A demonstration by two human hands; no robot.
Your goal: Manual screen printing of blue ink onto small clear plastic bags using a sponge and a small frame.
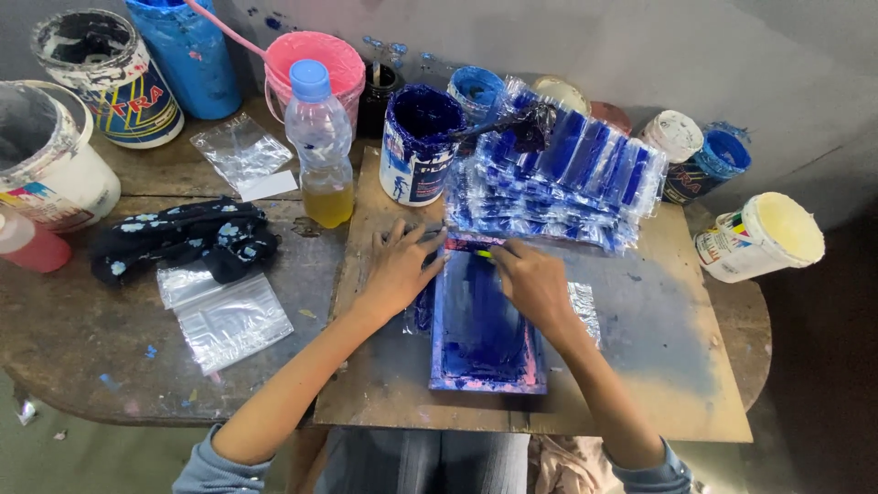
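- A worn round table (64, 348) fills the frame.
- At centre lies a wooden board (677, 366).
- Upper left: paint tubs (55, 165).
- Left: a black cloth (183, 240) and clear plastic bags (229, 320).
- Far right: a cream-lidded tub (759, 236).

a clear plastic bottle (319, 142) with a blue cap and yellowish liquid stands on the round wooden table (82, 338), just beside a pink bucket (315, 57) and a blue-stained paint can (416, 142). a dark, paint-spotted cloth (183, 240) lies to the left, with empty clear zip bags (229, 318) near it. a stack of blue-printed bags (558, 178) rests behind the board (658, 366), and a tipped white tub (764, 236) lies at the far right.
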